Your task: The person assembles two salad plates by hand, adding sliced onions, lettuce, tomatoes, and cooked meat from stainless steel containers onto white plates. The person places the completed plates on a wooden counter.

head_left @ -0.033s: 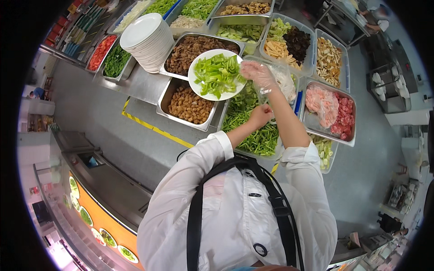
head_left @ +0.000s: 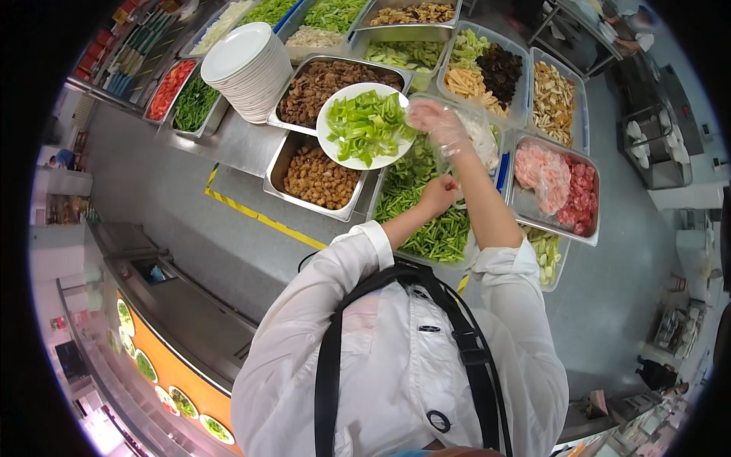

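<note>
Grey kitchen floor (head_left: 190, 236), food pans (head_left: 303, 200) around dish stack (head_left: 247, 76).
Right of stack: plate (head_left: 330, 147) of chopped greens (head_left: 369, 124), over pans. Farther right of stack: left hand (head_left: 438, 195), curled; gloved right hand (head_left: 440, 127) by plate edge. Can't tell either grip.

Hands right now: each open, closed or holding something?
Left hand: fingers curled; whether it holds anything is unclear.
Right hand: gloved, at the white plate; grip unclear.
</note>
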{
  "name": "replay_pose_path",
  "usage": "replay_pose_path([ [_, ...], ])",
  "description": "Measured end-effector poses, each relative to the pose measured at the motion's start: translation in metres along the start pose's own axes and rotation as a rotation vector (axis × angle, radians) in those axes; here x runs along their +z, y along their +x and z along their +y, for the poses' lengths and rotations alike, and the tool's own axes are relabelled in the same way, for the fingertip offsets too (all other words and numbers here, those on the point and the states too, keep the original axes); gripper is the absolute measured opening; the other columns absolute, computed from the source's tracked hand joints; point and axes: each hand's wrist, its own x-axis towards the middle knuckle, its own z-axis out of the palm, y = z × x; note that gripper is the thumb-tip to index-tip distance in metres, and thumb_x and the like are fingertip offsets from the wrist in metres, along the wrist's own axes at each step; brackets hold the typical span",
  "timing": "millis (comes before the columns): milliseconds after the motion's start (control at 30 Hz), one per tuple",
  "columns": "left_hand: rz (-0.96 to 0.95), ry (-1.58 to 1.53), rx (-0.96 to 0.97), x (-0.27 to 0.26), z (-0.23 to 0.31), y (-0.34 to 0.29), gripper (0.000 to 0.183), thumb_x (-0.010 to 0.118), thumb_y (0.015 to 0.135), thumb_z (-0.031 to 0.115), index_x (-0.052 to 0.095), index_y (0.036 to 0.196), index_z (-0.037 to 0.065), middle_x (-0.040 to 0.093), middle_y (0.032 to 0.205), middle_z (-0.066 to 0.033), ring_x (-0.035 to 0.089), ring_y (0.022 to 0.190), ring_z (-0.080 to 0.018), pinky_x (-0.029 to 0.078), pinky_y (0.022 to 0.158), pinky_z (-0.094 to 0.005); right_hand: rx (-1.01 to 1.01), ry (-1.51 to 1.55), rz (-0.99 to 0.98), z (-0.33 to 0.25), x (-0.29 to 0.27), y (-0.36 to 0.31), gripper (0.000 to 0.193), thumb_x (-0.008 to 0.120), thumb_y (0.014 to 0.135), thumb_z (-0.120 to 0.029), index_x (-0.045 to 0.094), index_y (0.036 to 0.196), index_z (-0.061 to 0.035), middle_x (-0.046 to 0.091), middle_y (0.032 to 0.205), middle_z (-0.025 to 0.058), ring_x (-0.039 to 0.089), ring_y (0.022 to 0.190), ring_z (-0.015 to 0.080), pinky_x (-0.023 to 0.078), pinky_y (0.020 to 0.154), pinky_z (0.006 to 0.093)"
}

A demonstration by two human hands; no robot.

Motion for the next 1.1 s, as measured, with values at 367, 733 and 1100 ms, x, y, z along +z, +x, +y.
replay_pose_path([
  [367, -0.064, -0.045, -0.078, -0.026, 0.020, -0.014, 0.008, 0.060, 0.076, 0.009, 0.058, 0.081, 0.002, 0.061, 0.071, -0.0060, 0.055, 0.065, -0.0127, 0.044, 0.062, -0.0285, -0.128, -1.048, 0.142, 0.047, -0.006, 0.018, 0.020, 0.060, 0.080, -0.025, 0.063, 0.079, -0.0053, 0.061, 0.072, 0.0139, 0.059, 0.070, 0.0274, 0.046, 0.065, 0.0373],
  [733, -0.029, -0.057, -0.055, -0.034, 0.027, -0.003, 0.012, 0.061, 0.077, 0.010, 0.062, 0.084, 0.000, 0.063, 0.078, -0.0071, 0.058, 0.070, -0.0139, 0.044, 0.064, -0.0286, -0.292, -1.030, 0.292, -0.002, -0.003, -0.012, 0.024, 0.051, 0.078, -0.024, 0.063, 0.088, -0.0054, 0.062, 0.084, 0.0194, 0.059, 0.082, 0.0358, 0.045, 0.075, 0.0445],
  [1100, -0.110, 0.050, 0.257, 0.005, 0.084, 0.001, 0.018, 0.062, 0.081, 0.017, 0.057, 0.088, 0.002, 0.054, 0.091, -0.0038, 0.051, 0.074, -0.0111, 0.042, 0.065, -0.0249, 0.316, -1.346, 0.372, -0.002, -0.151, -0.057, 0.039, 0.050, 0.080, -0.037, 0.065, 0.091, -0.0034, 0.063, 0.091, 0.0207, 0.061, 0.089, 0.0359, 0.047, 0.078, 0.0422],
])
